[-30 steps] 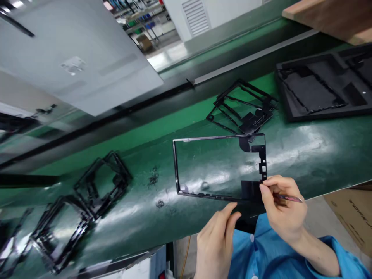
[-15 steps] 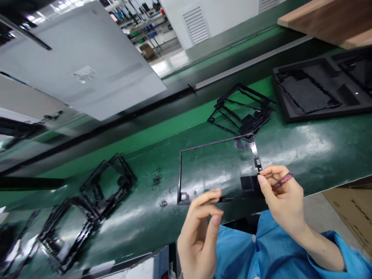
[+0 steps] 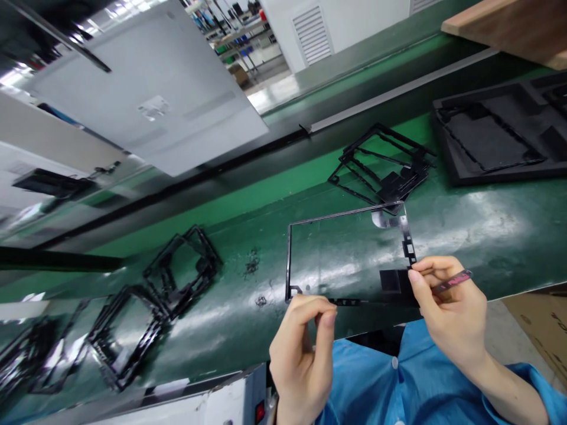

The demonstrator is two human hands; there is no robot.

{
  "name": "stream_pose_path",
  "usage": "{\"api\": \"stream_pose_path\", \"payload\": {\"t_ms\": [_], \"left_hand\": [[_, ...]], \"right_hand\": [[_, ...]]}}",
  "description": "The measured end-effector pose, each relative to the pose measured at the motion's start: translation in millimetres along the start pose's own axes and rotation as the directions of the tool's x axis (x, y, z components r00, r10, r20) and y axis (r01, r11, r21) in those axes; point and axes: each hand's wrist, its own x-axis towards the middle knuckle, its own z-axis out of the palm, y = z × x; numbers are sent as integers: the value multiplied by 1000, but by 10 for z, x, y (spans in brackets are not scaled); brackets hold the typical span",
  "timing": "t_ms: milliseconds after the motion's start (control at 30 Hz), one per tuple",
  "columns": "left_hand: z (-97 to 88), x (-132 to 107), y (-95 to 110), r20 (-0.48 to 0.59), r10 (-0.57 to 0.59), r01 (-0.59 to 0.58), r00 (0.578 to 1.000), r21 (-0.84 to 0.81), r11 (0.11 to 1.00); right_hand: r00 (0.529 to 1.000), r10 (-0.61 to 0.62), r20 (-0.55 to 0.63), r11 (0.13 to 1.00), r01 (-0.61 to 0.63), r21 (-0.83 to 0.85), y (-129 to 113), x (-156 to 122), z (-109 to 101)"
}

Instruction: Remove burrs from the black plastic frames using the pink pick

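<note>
My right hand (image 3: pixel 456 313) grips the right side of a thin black rectangular frame (image 3: pixel 289 257) between thumb and forefinger. A narrow dark strip with pink markings (image 3: pixel 452 282) lies across its fingers. A dark square flap (image 3: pixel 390 281) sits at the frame's lower right corner. At the lower left edge of the frame is my left hand (image 3: pixel 301 354), its thumb and forefinger nearly together in a pinch. What lies between those fingertips, if anything, is too small to make out. The frame is tilted above the green table (image 3: pixel 248 313).
More black frames lie stacked behind (image 3: pixel 385 165) and to the left (image 3: pixel 181 271). Small black scraps (image 3: pixel 251 262) are scattered between. A black foam tray (image 3: pixel 496 174) holding a frame stands at right. A wooden board (image 3: pixel 509 32) juts in above it.
My left thumb and forefinger have closed from spread to a pinch at the frame's lower edge. My right hand keeps its grip. The whole view has shifted slightly.
</note>
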Motion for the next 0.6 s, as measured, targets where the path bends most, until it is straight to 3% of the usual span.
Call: {"api": "stream_pose_path", "payload": {"t_ms": [100, 200, 433, 600], "left_hand": [[-79, 41, 2, 101, 160, -180, 982, 231, 956], [-140, 62, 15, 194, 258, -311, 946, 325, 893], [-212, 5, -6, 312, 276, -384, 909, 373, 844], [-211, 71, 4, 266, 288, -378, 920, 410, 830]], "right_hand": [[1000, -18, -25, 1000, 17, -6, -11, 15, -5], [997, -34, -65, 999, 31, -41, -28, 30, -18], [996, -26, -81, 999, 23, -38, -50, 34, -45], [995, -28, -92, 999, 25, -26, -48, 52, -33]]}}
